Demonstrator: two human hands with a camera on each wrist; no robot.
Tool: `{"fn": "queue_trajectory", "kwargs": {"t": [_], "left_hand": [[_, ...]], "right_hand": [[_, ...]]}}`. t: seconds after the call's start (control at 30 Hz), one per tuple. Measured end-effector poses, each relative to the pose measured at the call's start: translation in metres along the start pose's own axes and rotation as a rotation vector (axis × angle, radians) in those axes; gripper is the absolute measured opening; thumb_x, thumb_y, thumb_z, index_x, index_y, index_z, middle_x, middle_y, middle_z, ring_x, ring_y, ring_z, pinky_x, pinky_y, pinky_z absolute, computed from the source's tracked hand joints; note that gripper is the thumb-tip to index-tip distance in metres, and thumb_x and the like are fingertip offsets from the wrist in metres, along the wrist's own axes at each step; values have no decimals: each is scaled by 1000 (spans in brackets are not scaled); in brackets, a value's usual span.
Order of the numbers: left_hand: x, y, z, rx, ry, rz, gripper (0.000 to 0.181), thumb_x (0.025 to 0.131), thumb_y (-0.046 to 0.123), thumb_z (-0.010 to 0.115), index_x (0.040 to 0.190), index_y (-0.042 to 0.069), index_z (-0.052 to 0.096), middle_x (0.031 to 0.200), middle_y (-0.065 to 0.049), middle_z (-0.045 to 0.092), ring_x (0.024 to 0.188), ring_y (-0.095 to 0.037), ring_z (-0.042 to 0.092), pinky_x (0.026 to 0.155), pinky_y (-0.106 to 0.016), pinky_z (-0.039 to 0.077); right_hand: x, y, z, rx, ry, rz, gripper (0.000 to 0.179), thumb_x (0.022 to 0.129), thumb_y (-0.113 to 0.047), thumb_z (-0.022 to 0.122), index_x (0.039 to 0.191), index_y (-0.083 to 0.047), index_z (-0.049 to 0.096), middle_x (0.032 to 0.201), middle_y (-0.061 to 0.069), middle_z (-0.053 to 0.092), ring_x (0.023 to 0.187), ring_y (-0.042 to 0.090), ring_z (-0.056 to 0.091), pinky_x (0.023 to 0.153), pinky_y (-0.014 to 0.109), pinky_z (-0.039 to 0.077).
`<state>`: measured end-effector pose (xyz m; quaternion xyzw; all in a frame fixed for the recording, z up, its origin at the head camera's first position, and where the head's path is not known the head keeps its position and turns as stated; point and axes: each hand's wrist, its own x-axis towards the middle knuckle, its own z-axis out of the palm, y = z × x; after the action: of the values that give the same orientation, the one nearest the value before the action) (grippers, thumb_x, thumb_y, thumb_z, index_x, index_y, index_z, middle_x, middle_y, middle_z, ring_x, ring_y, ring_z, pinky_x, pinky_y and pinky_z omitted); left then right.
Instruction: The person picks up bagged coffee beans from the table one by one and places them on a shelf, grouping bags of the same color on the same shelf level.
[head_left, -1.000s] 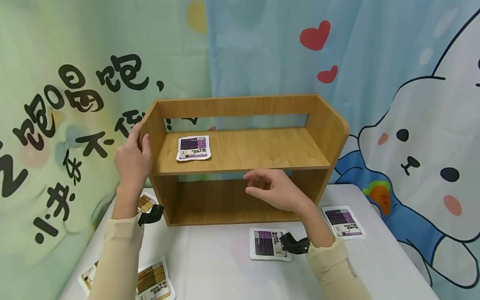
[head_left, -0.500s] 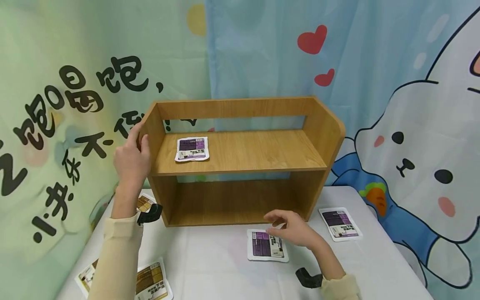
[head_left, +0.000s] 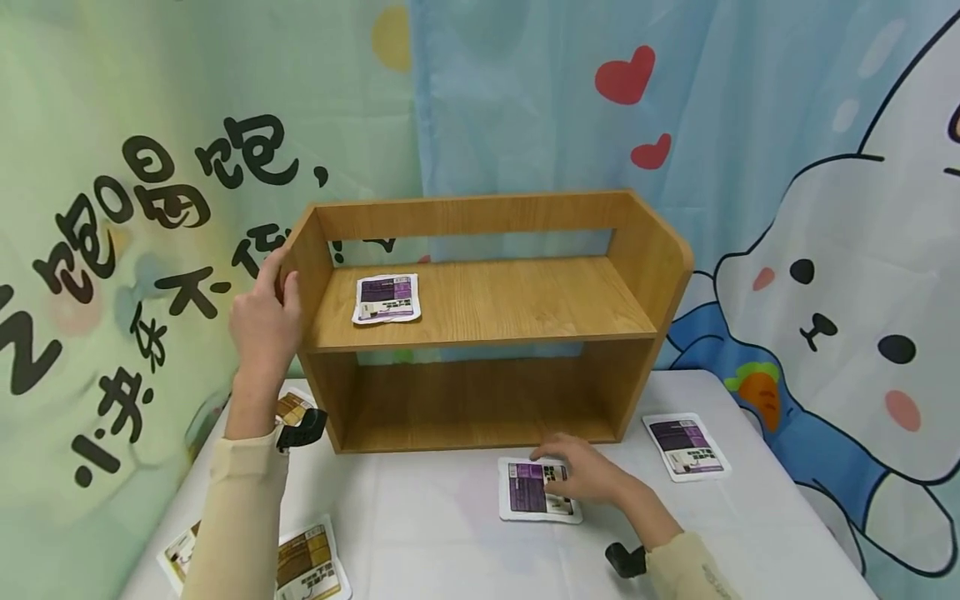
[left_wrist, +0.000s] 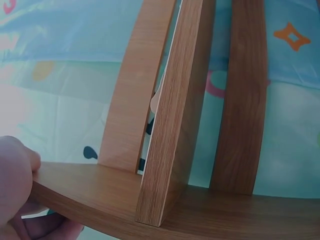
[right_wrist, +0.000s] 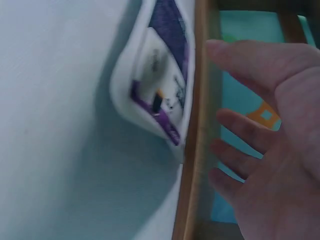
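My left hand (head_left: 266,321) grips the upper front edge of the left side panel of a two-tier wooden shelf (head_left: 480,333). In the left wrist view, its fingers (left_wrist: 17,175) lie at the panel's rim. My right hand (head_left: 588,475) is over the right part of a white and purple packet (head_left: 527,490) lying in front of the shelf, hiding some of it. The right wrist view has that hand's fingers (right_wrist: 240,130) apart and mostly straight beside the packet (right_wrist: 160,80), holding nothing. Another purple packet (head_left: 387,298) lies on the upper tier at left.
A further purple packet (head_left: 686,447) lies right of the shelf on the white table (head_left: 420,533). Brown and white packets (head_left: 309,562) lie at the front left, partly behind the left sleeve. Another brown packet (head_left: 292,407) shows beside the shelf's left side. Printed curtains hang behind.
My right hand has come down from in front of the shelf's lower tier to the packet on the table. The left hand has stayed at the side panel.
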<state>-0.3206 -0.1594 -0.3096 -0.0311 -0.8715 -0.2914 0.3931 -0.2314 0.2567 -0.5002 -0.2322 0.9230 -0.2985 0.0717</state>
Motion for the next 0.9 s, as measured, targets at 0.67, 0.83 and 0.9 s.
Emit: {"fn": "queue_trajectory", "kwargs": {"t": [0.67, 0.83, 0.9], "left_hand": [[-3, -3, 0, -4, 30, 10, 38, 103, 25, 46, 139, 15, 52, 73, -21, 61, 53, -30, 42, 51, -37, 33], [-3, -4, 2, 1, 29, 23, 38, 103, 25, 47, 139, 15, 52, 68, -19, 58, 49, -29, 40, 49, -37, 33], [-1, -3, 4, -2, 35, 32, 38, 103, 26, 47, 139, 15, 52, 69, -20, 57, 49, -29, 39, 48, -37, 32]], "right_hand": [[-14, 6, 18, 135, -70, 37, 64, 75, -26, 85, 131, -11, 59, 129, 10, 58, 121, 36, 50, 99, 58, 35], [-18, 5, 22, 210, -68, 26, 46, 78, -20, 82, 120, -13, 66, 121, 4, 63, 112, 28, 54, 96, 54, 39], [-17, 2, 21, 225, -51, 45, 42, 78, -18, 82, 117, -14, 66, 119, 3, 63, 109, 26, 54, 94, 52, 39]]}}
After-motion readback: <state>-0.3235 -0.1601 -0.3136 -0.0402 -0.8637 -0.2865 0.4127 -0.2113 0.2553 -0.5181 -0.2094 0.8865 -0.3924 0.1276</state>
